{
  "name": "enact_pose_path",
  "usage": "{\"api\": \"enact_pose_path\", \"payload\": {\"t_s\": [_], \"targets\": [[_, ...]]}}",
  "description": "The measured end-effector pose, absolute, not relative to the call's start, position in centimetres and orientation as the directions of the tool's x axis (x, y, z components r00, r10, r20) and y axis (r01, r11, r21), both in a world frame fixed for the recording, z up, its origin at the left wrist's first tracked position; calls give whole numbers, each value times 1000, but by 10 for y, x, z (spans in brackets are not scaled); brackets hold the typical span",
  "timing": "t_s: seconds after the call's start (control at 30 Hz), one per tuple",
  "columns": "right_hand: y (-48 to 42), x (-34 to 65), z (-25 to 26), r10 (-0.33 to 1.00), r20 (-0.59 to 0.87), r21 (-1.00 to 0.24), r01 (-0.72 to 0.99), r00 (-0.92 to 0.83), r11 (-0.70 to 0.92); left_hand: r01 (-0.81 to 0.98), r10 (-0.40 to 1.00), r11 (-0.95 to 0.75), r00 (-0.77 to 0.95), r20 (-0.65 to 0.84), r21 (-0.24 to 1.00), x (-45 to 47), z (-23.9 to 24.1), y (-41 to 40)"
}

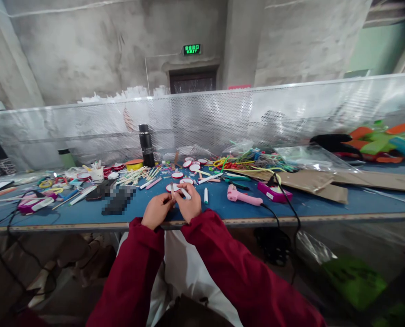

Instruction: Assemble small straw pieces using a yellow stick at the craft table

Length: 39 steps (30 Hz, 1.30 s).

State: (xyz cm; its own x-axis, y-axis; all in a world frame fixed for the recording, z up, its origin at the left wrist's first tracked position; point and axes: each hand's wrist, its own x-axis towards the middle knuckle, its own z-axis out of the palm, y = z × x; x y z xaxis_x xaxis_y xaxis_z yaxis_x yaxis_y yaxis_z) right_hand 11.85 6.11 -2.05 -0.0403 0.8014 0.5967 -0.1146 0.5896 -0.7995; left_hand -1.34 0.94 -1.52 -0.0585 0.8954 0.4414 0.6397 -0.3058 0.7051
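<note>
Both my hands meet at the near edge of the blue table, in dark red sleeves. My left hand is closed in a pinch on one end of a thin white stick. My right hand is curled round the same stick, which pokes out above its fingers. Just beyond them lie small round red-and-white discs and loose white and pink sticks. A pink glue gun lies to the right of my right hand, with its black cord running off the table edge.
A black bottle stands at the back by the perforated metal screen. Cardboard sheets, a tangle of coloured cords and a second pink tool lie to the right. At the left sits a white cup, and another pink tool.
</note>
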Motion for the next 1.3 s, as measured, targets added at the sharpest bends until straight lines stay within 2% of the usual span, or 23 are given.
{"api": "enact_pose_path", "payload": {"t_s": [0.23, 0.53, 0.67, 0.87, 1.07, 1.3], "targets": [[62, 117, -22, 807, 590, -804, -120, -38, 582, 642, 884, -317, -66, 462, 698, -13, -14, 9], [62, 118, -22, 808, 588, -808, -78, -37, 584, 542, 883, -355, -74, 464, 762, -14, -17, 12], [64, 118, -23, 806, 592, -805, -65, -15, 590, 552, 891, -339, -74, 449, 762, -17, -21, 15], [57, 118, -19, 792, 602, -767, -205, 98, 608, 472, 896, -323, -127, 426, 820, -19, -27, 22], [52, 120, -17, 790, 598, -762, -212, 133, 612, 432, 895, -346, -115, 431, 833, -19, -28, 22], [46, 122, -15, 777, 626, -743, -252, 68, 620, 467, 885, -362, -99, 455, 807, -20, -29, 22]]}}
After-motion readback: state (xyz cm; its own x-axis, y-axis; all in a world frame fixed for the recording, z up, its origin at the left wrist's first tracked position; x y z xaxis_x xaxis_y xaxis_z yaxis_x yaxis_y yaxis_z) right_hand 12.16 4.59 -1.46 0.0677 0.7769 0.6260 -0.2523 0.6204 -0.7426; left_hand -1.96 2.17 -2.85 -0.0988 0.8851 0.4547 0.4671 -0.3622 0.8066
